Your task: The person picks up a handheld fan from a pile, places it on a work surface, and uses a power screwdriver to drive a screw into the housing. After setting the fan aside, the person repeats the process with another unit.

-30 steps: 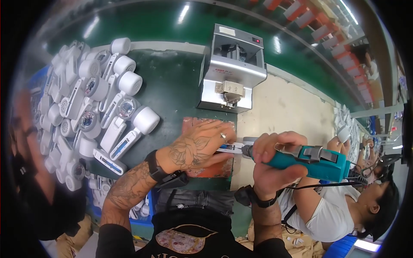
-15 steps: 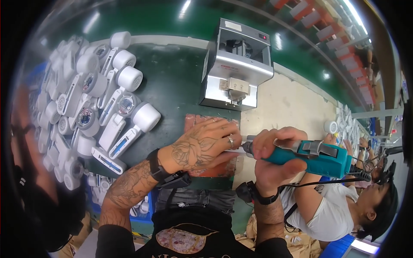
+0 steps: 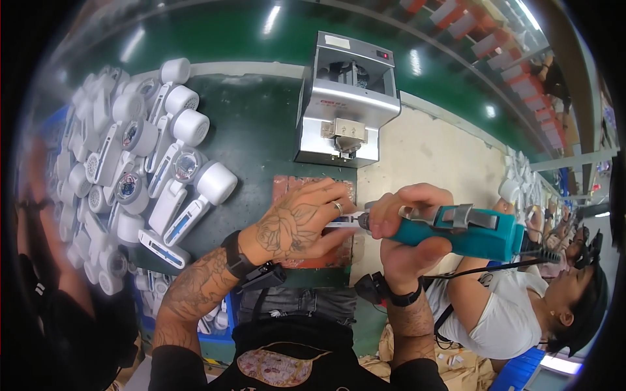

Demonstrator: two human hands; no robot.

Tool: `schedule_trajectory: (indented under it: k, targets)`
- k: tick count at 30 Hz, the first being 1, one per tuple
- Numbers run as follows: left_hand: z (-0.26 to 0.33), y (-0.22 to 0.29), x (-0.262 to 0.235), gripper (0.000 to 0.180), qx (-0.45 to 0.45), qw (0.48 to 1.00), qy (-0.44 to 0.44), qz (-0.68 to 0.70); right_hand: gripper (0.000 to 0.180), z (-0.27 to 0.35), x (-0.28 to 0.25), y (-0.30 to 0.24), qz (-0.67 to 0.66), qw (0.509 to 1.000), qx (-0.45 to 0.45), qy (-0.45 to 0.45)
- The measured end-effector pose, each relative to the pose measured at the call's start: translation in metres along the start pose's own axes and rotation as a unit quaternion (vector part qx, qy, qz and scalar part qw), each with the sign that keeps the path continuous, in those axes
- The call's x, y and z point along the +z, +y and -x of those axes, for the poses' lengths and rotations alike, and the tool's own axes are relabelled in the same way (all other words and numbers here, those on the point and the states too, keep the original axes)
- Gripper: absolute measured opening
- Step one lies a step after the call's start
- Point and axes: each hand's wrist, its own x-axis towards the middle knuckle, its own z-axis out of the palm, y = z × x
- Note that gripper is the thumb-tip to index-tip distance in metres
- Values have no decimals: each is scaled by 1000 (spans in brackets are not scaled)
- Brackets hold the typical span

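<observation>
Could skid and scratch the white plastic handle [image 3: 346,223], pinched in left hand [image 3: 297,223] at nine o'clock from the teal electric screwdriver [image 3: 456,241] clasped in right hand [image 3: 403,254], if driving at a tilt.

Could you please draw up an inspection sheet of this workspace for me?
Surface: green tabletop, reddish mat, beige section at right.
Job's things: white piece, mostly hidden; teal tool, tip at the piece.
Clutter: heap of white devices at left, some open-ended.
Hands: left hand covers the piece, grip unclear; right hand grips the tool.
Cables: black cord at the tool's rear.
Surroundings: silver machine beyond the mat; co-worker in white at right.
</observation>
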Motion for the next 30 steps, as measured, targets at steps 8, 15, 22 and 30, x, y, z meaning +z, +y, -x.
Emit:
schedule_trajectory:
  k: [8,15,22,30]
  targets:
    - [-1,1,-21,31,-97,991,-56,-78,79,-45,9,-7,-15,1000,-26,-2]
    - [4,-3,-21,38,-110,991,-58,-48,65,-76,31,22,-21,999,-45,-14]
    - [3,-2,-19,35,-81,995,-27,-42,52,-81,29,47,-55,997,-32,-43]
    - [5,-3,-24,36,-130,990,-48,-38,57,-52,26,25,-20,999,49,12]
